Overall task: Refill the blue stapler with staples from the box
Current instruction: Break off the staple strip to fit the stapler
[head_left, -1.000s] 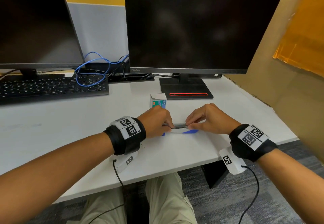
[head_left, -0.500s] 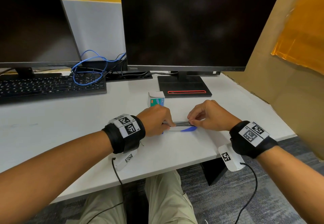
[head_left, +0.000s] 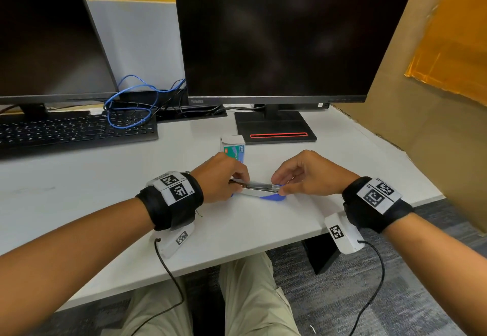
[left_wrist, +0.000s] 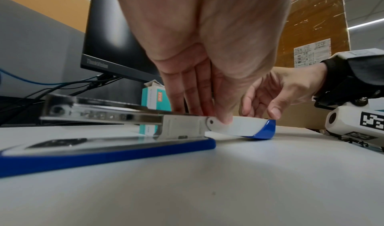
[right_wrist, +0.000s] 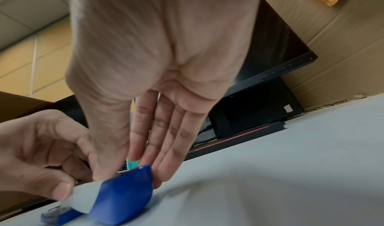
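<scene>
The blue stapler [left_wrist: 129, 131] lies swung open flat on the desk [head_left: 105, 191], so its channel faces up. Left hand [head_left: 221, 175] pinches the hinge to steady it; right hand [head_left: 311, 175] pinches the cover tip. The staple box [head_left: 233, 147] stands just behind.

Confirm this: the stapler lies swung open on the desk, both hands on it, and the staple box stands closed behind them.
One error: the staple box stands with its top flap open, as the left wrist view shows. The stapler does lie swung open, with both hands on it.
</scene>
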The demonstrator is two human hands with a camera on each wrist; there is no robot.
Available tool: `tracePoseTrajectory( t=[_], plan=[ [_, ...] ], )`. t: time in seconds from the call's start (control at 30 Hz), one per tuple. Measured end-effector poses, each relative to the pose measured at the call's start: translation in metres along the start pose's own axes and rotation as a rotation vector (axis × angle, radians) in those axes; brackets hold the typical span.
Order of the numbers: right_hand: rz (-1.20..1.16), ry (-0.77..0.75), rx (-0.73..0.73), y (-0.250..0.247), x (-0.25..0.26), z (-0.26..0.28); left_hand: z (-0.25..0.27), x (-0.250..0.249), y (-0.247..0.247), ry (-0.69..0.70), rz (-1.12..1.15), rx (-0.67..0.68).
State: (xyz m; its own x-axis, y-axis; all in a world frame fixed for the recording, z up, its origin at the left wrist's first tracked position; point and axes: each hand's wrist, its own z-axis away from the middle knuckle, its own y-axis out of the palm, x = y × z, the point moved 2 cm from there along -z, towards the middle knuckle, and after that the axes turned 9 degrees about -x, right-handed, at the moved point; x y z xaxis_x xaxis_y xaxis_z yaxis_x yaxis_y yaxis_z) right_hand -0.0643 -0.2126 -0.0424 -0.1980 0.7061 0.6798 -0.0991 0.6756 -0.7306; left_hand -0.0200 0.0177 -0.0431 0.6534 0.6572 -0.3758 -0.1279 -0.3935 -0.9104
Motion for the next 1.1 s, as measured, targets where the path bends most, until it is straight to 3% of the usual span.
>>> tracePoseTrajectory(
  t=[0.57,0.93,1.1],
  plan=[
    [0.291,-0.203,-0.041,0.021,0.022,-0.004,0.002,0.001,0.006,-0.042,0.066,-0.113],
    [0.198,-0.263,-0.142,0.02,0.022,-0.002,0.002,0.001,0.005,-0.067,0.102,-0.109],
    [0.041,-0.175,-0.139,0.021,0.028,-0.007,0.002,0.0,0.005,-0.073,0.111,-0.109]
  ],
)
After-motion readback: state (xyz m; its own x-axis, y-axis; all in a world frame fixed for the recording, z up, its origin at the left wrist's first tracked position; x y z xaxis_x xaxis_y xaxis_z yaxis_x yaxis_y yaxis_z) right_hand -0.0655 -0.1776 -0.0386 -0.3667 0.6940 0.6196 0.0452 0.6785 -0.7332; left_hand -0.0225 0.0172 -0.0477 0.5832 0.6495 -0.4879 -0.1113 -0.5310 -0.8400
